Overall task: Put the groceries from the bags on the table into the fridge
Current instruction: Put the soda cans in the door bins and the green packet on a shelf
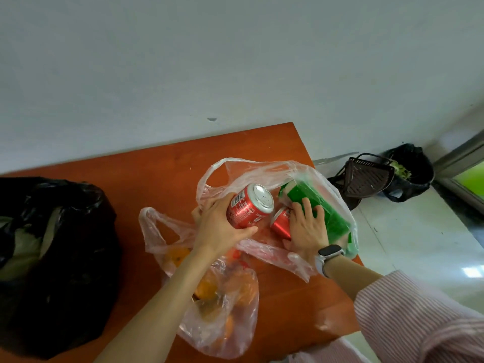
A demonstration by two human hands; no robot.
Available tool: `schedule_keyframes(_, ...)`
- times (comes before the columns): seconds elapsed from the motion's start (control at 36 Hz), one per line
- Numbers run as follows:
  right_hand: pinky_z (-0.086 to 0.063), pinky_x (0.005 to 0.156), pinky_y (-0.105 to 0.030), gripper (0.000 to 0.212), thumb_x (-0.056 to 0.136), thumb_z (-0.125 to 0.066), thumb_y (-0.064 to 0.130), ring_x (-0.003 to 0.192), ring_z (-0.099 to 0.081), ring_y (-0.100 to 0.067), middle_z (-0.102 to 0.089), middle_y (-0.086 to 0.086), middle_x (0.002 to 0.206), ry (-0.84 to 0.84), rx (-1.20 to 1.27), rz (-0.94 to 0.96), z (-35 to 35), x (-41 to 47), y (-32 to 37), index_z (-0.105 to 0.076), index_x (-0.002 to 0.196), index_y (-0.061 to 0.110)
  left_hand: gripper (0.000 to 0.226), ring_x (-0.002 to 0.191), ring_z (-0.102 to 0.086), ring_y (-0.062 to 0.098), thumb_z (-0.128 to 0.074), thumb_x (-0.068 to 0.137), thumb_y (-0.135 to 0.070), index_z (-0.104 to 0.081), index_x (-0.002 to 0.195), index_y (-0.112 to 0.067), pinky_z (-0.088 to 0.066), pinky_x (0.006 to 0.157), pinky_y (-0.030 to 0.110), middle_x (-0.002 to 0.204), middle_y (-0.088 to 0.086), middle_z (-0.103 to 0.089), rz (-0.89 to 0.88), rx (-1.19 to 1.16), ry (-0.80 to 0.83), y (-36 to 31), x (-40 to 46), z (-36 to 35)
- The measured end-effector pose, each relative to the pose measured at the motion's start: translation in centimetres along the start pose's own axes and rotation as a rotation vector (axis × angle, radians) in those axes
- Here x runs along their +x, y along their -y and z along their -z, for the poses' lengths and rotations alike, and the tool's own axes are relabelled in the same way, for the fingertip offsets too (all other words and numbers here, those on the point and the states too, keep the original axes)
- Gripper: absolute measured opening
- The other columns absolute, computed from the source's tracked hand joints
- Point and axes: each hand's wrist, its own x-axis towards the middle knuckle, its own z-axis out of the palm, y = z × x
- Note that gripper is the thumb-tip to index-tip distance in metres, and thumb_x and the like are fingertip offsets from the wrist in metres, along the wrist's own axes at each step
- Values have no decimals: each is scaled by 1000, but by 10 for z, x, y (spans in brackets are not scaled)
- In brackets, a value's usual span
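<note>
**A:** What are the hands doing?

**B:** The left hand grips a red soda can round its side, tilted so the silver end faces the upper right of the frame, just above the mouth of a clear plastic bag. The right hand, with a watch on the wrist, reaches into that bag; its fingers curl over a second red can and touch the green packet beside it. I cannot tell whether that can is truly gripped or only covered.

**A:** And where do those groceries lie?

**B:** The second can and the green packet lie inside the clear bag, right of centre, on the orange desk. Below the left forearm, lower centre, a second clear bag holds oranges.

**A:** Further out?

**B:** A black bag fills the left edge of the desk, with something pale green showing in its opening. A striped sleeve sits at lower right. Off the desk, upper right, a dark dustpan leans by a bin lined in black, on the pale floor by a grey wall.
</note>
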Motion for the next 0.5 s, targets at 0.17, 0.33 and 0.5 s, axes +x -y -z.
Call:
schedule_keyframes(0.17,-8,104,-46,85,56,-72,46,133,-14,-35,-37,-16,139,4,113,44,-14,-3,-3,-49,124,2,74,121,-39,12,-79,59,-52,-50,124,-29,-21,101,30,120,-9,-56,27,-3,3,3,-4,0)
schedule_keyframes(0.33,-1,114,-41,84,68,-69,44,144,-10,-29,-35,-14,146,-69,298,89,-14,-14,-3,-38,134,3,70,106,-53,9,-79,57,-55,-53,117,-33,-44,98,36,109,-15,-58,44,-99,41,9,-8,5)
schedule_keyframes(0.5,-32,105,-26,81,71,-72,39,131,-36,-20,-37,-5,142,-103,703,-1,4,-24,6,-31,136,15,49,89,-60,0,-82,61,-46,-52,100,-47,-51,82,28,94,-20,-62,68,-265,52,5,-10,13)
